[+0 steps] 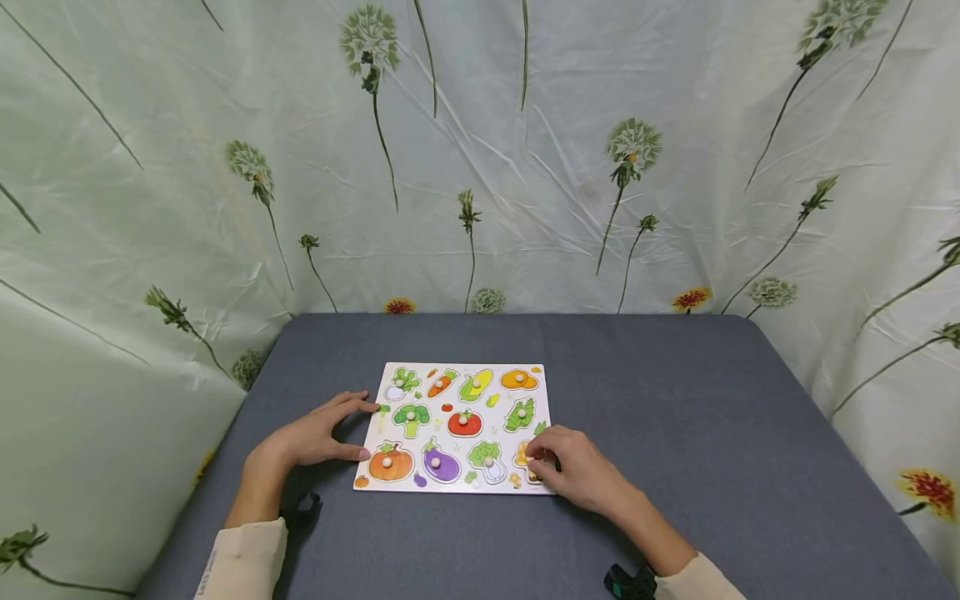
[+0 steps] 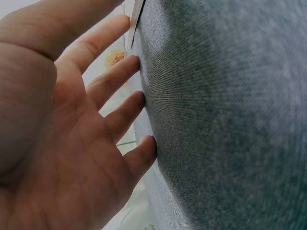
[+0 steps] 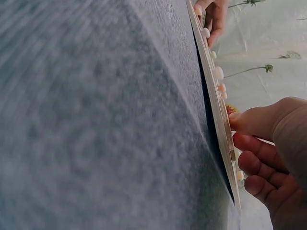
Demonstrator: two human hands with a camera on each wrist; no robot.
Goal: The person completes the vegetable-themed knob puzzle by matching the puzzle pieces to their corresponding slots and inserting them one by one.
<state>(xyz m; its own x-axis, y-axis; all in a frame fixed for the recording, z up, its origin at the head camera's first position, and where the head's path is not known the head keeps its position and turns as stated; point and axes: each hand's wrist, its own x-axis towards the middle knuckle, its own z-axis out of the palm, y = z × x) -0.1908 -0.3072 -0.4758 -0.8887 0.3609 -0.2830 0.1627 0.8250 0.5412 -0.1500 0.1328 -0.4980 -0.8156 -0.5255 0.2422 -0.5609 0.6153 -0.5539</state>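
A white vegetable peg puzzle board [image 1: 462,365] lies on the table, its pieces fitted with round knobs. Pumpkin [image 1: 390,468], eggplant [image 1: 442,468], tomato [image 1: 465,425] and broccoli [image 1: 412,415] are among them. With fingers spread, my left hand [image 1: 318,432] touches the board's left edge with thumb and index fingertip; its other fingertips [image 2: 148,143] rest on the cloth. My right hand [image 1: 573,467] is at the lower right corner, thumb and fingers pinching at the mushroom piece [image 1: 521,454], which they partly cover. Its knob is hidden. In the right wrist view the thumb [image 3: 249,122] is low over the board's surface.
A dark grey cloth covers the table [image 1: 675,400]. Behind and beside it hangs a pale curtain [image 1: 525,167] with dandelion prints. Dark straps with devices [image 1: 630,582] are on both wrists, below the hands.
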